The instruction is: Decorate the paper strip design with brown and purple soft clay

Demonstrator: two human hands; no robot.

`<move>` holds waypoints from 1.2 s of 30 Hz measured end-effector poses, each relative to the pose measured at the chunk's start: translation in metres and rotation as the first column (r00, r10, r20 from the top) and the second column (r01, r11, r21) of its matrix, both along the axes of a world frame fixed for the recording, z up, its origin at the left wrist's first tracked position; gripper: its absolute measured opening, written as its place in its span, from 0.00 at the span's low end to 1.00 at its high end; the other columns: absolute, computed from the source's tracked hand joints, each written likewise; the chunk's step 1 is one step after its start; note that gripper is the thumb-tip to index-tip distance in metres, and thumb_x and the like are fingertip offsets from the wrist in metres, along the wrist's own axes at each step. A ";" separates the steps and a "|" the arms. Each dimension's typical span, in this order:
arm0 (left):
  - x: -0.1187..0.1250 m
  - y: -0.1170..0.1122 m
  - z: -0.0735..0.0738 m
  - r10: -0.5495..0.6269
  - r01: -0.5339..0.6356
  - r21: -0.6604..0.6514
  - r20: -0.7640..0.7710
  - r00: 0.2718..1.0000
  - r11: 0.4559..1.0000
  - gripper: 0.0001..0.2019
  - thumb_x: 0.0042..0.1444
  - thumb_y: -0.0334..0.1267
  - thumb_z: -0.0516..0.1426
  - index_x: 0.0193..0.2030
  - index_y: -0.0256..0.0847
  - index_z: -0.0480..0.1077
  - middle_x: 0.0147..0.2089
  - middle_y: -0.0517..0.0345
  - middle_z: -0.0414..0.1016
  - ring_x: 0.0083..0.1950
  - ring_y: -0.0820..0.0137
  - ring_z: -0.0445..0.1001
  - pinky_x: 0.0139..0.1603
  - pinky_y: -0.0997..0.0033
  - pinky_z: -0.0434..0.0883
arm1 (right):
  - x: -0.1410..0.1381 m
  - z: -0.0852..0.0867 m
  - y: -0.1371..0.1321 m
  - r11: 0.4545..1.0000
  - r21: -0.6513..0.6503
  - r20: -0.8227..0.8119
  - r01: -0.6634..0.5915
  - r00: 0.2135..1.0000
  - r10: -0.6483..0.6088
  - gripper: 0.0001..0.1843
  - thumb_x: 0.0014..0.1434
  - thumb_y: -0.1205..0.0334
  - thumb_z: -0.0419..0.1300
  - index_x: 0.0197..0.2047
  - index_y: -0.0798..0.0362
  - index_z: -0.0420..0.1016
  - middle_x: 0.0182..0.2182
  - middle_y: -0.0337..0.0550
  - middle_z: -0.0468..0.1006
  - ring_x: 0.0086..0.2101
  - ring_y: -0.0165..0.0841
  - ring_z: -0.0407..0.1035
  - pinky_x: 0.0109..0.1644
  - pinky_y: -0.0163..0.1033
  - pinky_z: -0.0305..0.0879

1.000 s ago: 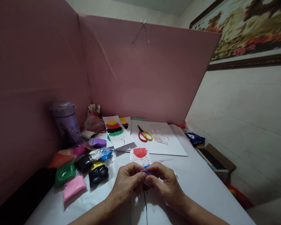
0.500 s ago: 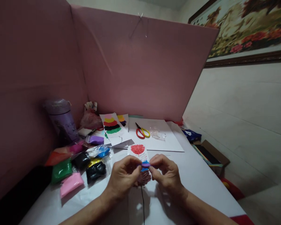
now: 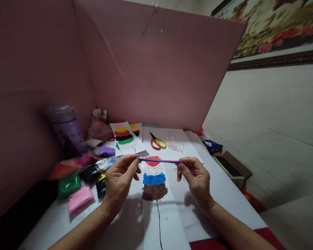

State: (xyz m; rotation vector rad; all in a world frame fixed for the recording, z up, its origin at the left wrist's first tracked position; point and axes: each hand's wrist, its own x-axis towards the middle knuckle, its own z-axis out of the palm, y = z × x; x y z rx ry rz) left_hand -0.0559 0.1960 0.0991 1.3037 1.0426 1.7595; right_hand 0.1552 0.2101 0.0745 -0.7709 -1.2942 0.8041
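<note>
A thin strand of purple clay (image 3: pixel 160 161) is stretched level between my two hands, above the table. My left hand (image 3: pixel 120 180) pinches its left end with thumb and forefinger. My right hand (image 3: pixel 194 177) pinches the right end the same way. Below the strand lies a white paper card (image 3: pixel 156 194) with bands of red, white, blue and brown clay and a black line running down from them. Neither hand touches the card.
Bags of coloured clay (image 3: pixel 78 177) lie at the left by a purple cup (image 3: pixel 65 130). Behind are a second striped clay card (image 3: pixel 123 134), red-and-yellow scissors (image 3: pixel 156 141) on white paper, and pink partition boards (image 3: pixel 159 73). A cardboard box (image 3: pixel 232 166) sits off the table's right edge.
My hands have drawn apart and risen, pulling the small purple lump into a long thin strand. The banded card below them has come into full sight.
</note>
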 end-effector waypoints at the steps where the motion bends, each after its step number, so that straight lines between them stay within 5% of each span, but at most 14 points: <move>1: 0.000 0.000 0.000 0.009 -0.009 0.018 -0.011 1.000 1.000 0.06 0.54 0.36 0.62 0.38 0.36 0.75 0.26 0.61 0.72 0.23 0.76 0.69 0.21 0.79 0.69 | 0.000 0.000 0.000 1.000 0.003 -0.003 0.000 1.000 0.000 0.07 0.59 0.60 0.63 0.39 0.52 0.71 0.23 0.33 0.71 0.20 0.26 0.66 0.24 0.33 0.66; 8: 0.001 -0.002 -0.004 -0.018 0.020 0.074 -0.028 0.999 0.997 0.07 0.54 0.35 0.62 0.40 0.43 0.78 0.31 0.62 0.69 0.24 0.79 0.66 0.20 0.82 0.67 | -0.001 0.001 -0.003 0.999 0.020 0.065 0.046 0.997 -0.047 0.10 0.62 0.58 0.60 0.46 0.51 0.71 0.30 0.39 0.75 0.23 0.26 0.67 0.28 0.35 0.68; 14: 0.004 -0.004 -0.006 -0.105 0.105 -0.002 -0.035 0.994 0.994 0.08 0.53 0.36 0.63 0.41 0.42 0.79 0.30 0.60 0.71 0.23 0.79 0.66 0.20 0.81 0.68 | 0.000 -0.005 -0.003 0.998 0.004 0.117 0.056 0.991 -0.056 0.15 0.61 0.56 0.61 0.50 0.50 0.70 0.38 0.46 0.75 0.32 0.32 0.71 0.23 0.32 0.66; 24: 0.012 -0.004 -0.012 -0.242 0.255 -0.150 0.099 0.965 0.955 0.14 0.49 0.42 0.66 0.40 0.38 0.78 0.27 0.57 0.75 0.22 0.77 0.67 0.18 0.80 0.68 | -0.004 -0.005 -0.007 0.989 0.089 0.258 -0.121 0.962 0.094 0.21 0.59 0.62 0.62 0.55 0.45 0.67 0.45 0.46 0.72 0.39 0.35 0.72 0.28 0.33 0.67; 36: 0.021 -0.002 -0.027 -0.467 0.497 -0.309 0.170 0.868 0.811 0.27 0.46 0.49 0.67 0.50 0.37 0.72 0.28 0.59 0.74 0.19 0.78 0.66 0.16 0.80 0.65 | -0.017 -0.003 -0.020 0.925 0.080 0.297 -0.370 0.895 0.333 0.22 0.56 0.69 0.63 0.53 0.44 0.70 0.45 0.43 0.72 0.39 0.33 0.72 0.34 0.34 0.71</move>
